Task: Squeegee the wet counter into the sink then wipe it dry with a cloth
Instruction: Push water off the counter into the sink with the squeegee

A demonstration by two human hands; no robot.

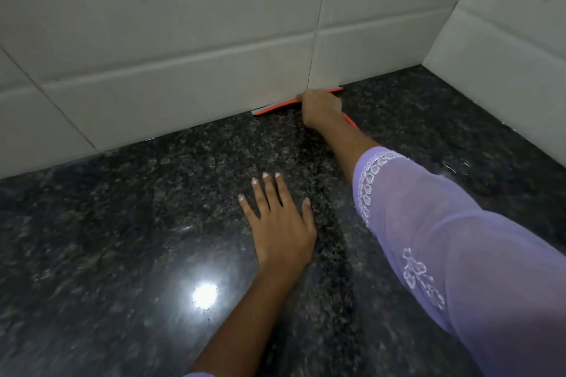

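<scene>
Near edge of the tabletop [107, 239]: glossy, lamp glare on it, looks wet. Left hand [280, 223] flat mid-tabletop, fingers spread, bracing. Further back, right hand [321, 107] has its grip wrapped round the orange squeegee [275, 108], blade at the back edge against the tiled wall [183, 40]. Judged an early pull; sink and cloth not in view, drying undone.

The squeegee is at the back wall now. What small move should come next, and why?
Probably draw the squeegee toward the near edge of the counter. The right hand grips it with the blade against the tiled wall, at the far end of a stroke, and the left hand rests flat on the counter.
</scene>
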